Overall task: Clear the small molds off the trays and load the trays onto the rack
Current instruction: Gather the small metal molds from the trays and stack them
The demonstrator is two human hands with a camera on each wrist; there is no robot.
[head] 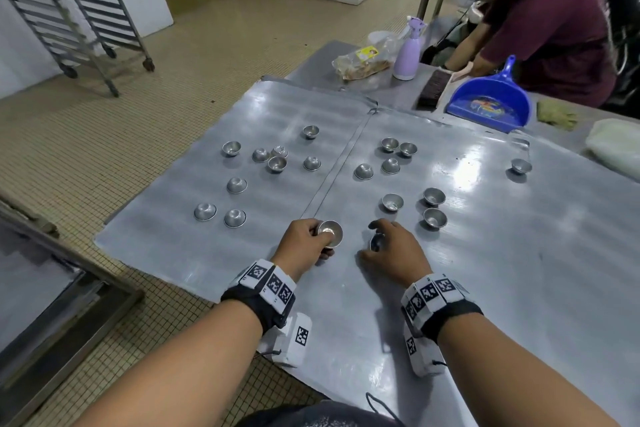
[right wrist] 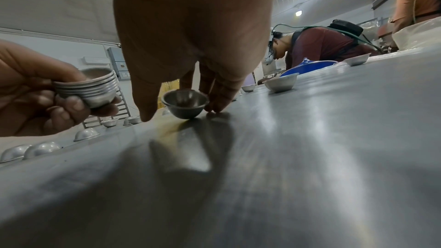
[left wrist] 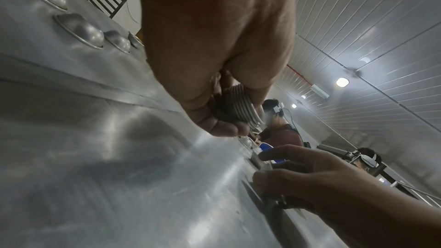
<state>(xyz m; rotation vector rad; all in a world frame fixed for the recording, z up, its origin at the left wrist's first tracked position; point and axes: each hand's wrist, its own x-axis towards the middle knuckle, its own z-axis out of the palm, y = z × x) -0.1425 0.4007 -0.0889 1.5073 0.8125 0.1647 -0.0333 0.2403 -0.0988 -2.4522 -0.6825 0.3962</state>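
Two flat metal trays lie side by side on the table, the left tray and the right tray. Several small metal molds are scattered over both, some upright, some upside down. My left hand grips a nested stack of molds just above the seam between the trays; the stack also shows in the right wrist view. My right hand reaches down over one upright mold on the right tray. Its fingers stand beside the rim, and the thumb is a little apart. The wheeled rack stands far left.
Beyond the trays lie a blue dustpan, a brush, a purple spray bottle and a bag of food. A person in a maroon shirt leans over the far right. A steel frame stands at my left.
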